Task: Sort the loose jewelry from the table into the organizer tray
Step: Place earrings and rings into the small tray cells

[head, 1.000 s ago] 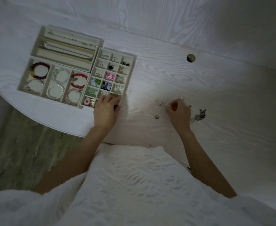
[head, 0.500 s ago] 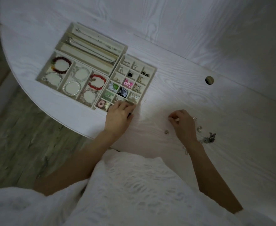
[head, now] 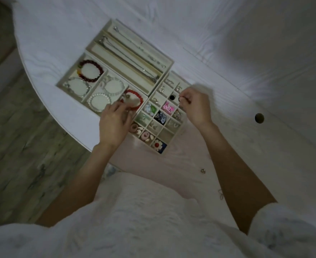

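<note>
white wood-grain table (head: 246, 127) with a round cable hole (head: 259, 118) on the right side. The beige organizer tray (head: 169, 61) sits on it, and one small loose earring (head: 202, 170) lies near the front edge

Both bare forearms reach forward, well apart. The left hand (head: 114, 125) lies palm down with its fingers (head: 119, 107) loosely bent. The right hand (head: 196, 107) has its fingers (head: 184, 101) curled together in a pinch.
</note>
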`<state>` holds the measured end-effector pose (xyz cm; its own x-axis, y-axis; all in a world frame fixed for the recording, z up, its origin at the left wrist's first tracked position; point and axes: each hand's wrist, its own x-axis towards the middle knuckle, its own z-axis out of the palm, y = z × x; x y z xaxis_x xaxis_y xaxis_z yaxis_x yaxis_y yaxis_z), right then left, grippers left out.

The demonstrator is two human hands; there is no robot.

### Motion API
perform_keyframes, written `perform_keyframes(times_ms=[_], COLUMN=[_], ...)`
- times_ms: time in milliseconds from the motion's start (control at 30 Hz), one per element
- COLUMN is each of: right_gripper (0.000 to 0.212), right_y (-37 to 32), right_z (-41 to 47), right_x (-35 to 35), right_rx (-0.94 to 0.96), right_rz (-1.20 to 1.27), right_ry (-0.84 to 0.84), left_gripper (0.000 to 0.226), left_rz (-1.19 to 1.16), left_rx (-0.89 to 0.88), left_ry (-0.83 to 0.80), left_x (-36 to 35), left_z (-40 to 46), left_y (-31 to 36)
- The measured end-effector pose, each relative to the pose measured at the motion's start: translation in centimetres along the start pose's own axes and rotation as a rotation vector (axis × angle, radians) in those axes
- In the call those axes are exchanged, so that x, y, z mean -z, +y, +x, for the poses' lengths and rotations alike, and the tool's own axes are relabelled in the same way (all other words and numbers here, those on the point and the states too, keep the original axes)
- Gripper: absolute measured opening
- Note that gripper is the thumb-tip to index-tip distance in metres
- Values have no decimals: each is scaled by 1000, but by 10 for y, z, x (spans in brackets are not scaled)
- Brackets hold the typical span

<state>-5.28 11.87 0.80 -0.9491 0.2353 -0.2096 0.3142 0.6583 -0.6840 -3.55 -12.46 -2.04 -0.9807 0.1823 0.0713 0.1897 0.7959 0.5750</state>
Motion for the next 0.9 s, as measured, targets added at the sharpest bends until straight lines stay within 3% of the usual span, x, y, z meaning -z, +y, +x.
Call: perform_keyframes(times_ms=[133,200,400,700,900], right_gripper=[7,8,27,14,16], right_y=[-3,0,1,-10,-9], right_z=[8,9,13,13,14], right_x=[-11,-16,-13,-14,-24], right_rx=[29,11,-62,60,7], right_rz=[-180,-150,-173,-559,-571], right_ry=[39,59,101,41,108], left_gripper=[30,26,24,23,23], left_rz=[-24,-35,-74,-68,-74], left_rx=[-1,8,-2,-2,-23], left_ry=[-53,-58,-46,-69,-56], left_x=[-5,-9,-13,-14,-13], left_z=[9,12,17,20,19], left_y=[-8,-9,-10,-6,-6])
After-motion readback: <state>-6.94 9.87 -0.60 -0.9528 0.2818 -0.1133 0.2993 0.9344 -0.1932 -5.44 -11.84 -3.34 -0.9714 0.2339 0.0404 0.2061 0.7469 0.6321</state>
